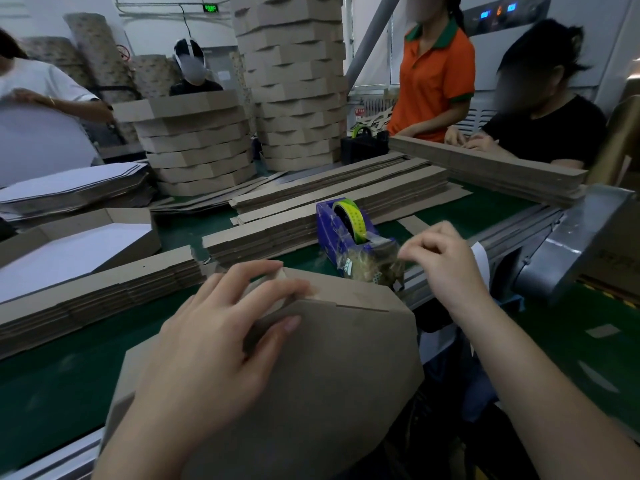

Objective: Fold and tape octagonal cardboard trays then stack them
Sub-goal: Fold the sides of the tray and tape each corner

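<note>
A brown octagonal cardboard tray lies bottom up at the near edge of the green table. My left hand rests on it, its fingers pressing a folded side flap at the tray's far corner. Just beyond the tray stands a purple tape dispenser with a yellow-green roll. My right hand hovers at the dispenser's cutter end, with thumb and fingers pinched on a clear strip of tape that is hard to make out.
Flat cardboard strips lie piled across the green table. Tall stacks of finished trays and a shorter stack stand at the back. White-faced blanks lie left. Several people work around the table. A metal conveyor end sits right.
</note>
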A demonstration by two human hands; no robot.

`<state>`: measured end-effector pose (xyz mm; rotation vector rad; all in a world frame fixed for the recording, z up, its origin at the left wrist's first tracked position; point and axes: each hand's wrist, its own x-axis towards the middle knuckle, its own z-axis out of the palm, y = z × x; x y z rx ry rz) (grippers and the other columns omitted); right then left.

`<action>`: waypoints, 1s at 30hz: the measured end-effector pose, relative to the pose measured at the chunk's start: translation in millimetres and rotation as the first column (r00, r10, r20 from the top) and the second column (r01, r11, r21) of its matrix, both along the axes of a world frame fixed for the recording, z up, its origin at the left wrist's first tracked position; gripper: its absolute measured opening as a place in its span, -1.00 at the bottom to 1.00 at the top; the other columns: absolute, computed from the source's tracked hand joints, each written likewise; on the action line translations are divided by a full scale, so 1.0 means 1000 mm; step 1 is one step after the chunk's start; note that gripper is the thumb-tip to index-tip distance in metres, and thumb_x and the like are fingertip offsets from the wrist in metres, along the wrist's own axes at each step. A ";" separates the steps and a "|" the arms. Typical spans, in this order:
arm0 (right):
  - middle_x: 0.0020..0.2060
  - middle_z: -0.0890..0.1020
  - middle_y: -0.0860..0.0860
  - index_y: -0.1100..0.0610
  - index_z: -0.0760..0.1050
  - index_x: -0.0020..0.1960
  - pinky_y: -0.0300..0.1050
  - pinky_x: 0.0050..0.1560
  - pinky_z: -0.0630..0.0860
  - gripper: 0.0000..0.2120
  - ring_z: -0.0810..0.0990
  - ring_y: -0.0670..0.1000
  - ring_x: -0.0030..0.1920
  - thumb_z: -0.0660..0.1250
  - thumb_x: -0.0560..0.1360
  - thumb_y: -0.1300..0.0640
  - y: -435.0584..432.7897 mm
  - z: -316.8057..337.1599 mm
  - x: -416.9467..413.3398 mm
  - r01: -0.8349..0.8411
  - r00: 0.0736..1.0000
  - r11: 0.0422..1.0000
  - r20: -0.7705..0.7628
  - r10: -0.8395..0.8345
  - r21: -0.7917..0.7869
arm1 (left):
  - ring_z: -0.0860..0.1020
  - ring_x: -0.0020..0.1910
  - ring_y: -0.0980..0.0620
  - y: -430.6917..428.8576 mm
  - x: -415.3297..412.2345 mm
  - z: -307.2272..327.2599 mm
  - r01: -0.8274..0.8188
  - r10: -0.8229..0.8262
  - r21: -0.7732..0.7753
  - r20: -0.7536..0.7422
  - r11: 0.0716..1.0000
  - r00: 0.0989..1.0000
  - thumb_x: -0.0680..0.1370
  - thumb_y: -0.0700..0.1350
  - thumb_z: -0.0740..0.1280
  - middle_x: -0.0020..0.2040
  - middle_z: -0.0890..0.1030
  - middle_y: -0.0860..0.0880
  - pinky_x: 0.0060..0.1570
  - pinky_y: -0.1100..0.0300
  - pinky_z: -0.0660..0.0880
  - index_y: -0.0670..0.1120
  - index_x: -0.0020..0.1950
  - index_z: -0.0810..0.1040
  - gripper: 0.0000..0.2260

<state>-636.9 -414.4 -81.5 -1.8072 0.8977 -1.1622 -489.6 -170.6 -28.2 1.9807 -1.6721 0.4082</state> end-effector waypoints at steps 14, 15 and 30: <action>-0.40 0.56 -0.09 0.12 0.57 -0.33 -0.26 -0.39 0.29 -0.78 0.37 -0.06 -0.37 0.32 0.48 0.29 0.071 0.098 0.046 -0.725 0.616 0.664 -0.259 0.744 0.182 | 0.52 -0.03 0.20 -0.001 -0.001 -0.004 -0.058 0.022 -0.184 -0.195 0.981 0.981 0.31 0.30 0.30 0.12 0.53 0.25 -0.10 0.05 0.54 0.08 -0.08 0.37 -0.63; -0.39 0.54 -0.05 0.13 0.57 -0.34 -0.23 -0.38 0.28 -0.78 0.36 -0.03 -0.37 0.32 0.47 0.28 0.071 0.099 0.049 -0.713 0.612 0.673 -0.293 0.734 0.198 | 0.52 -0.04 0.20 -0.001 -0.001 -0.004 -0.060 0.022 -0.188 -0.198 0.980 0.980 0.30 0.30 0.30 0.13 0.54 0.25 -0.11 0.06 0.54 0.08 -0.09 0.36 -0.63; -0.38 0.51 -0.03 0.16 0.53 -0.29 -0.26 -0.39 0.25 -0.80 0.34 -0.03 -0.39 0.27 0.49 0.29 0.066 0.100 0.052 -0.762 0.525 0.567 -0.216 0.823 0.312 | 0.50 -0.06 0.21 -0.001 -0.004 -0.002 -0.057 0.022 -0.200 -0.176 0.978 0.984 0.30 0.27 0.33 0.11 0.52 0.24 -0.16 0.03 0.54 0.07 -0.20 0.30 -0.65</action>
